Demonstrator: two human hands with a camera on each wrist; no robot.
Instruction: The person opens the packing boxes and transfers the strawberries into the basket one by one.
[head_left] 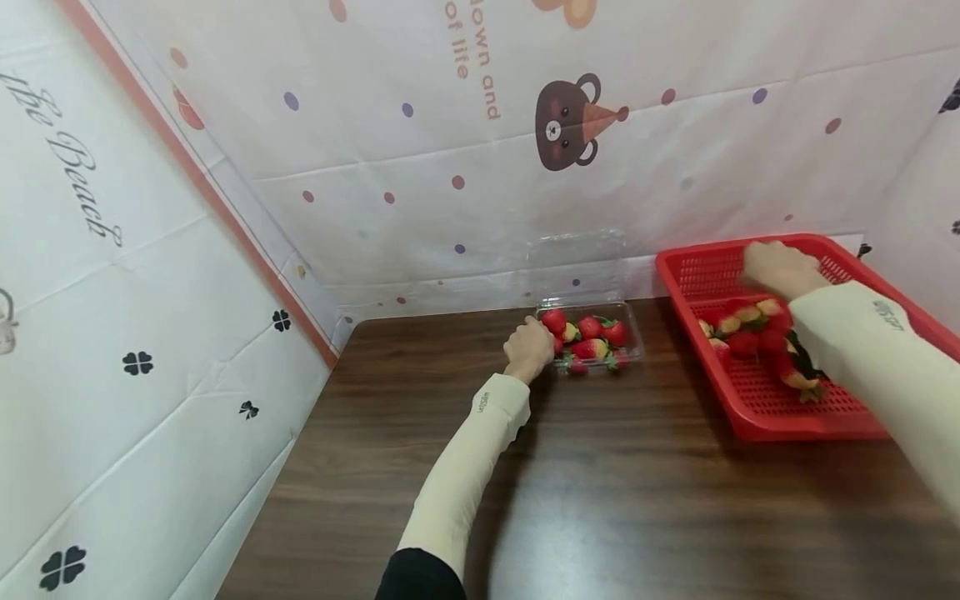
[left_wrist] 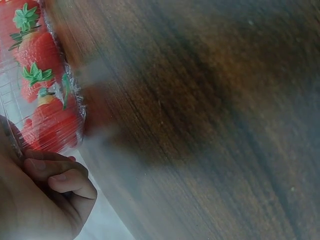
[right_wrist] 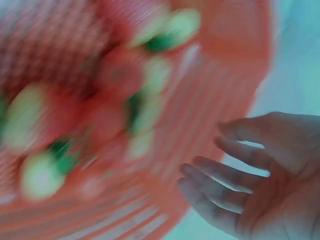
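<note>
A clear plastic clamshell box (head_left: pixel 636 343) with its lid (head_left: pixel 576 262) raised stands near the back of the table, several strawberries (head_left: pixel 590 327) inside. At its left side my left hand (head_left: pixel 529 350) grips the edge with curled fingers; in the left wrist view those fingers (left_wrist: pixel 72 182) are right at the box's corner. My right hand (right_wrist: pixel 270 175) is over the red basket (head_left: pixel 738 412), its fingers spread and loosely bent, holding nothing. Below it lies a heap of strawberries (head_left: pixel 750 337) with pale tops, blurred in the right wrist view; the right forearm hides part of the basket.
The dark wooden table (head_left: pixel 600 500) meets a printed white sheet (head_left: pixel 420 225) hanging behind it. Another sheet (head_left: pixel 172 333) covers the left side. The basket's raised rim stands right of the box, close to the back sheet.
</note>
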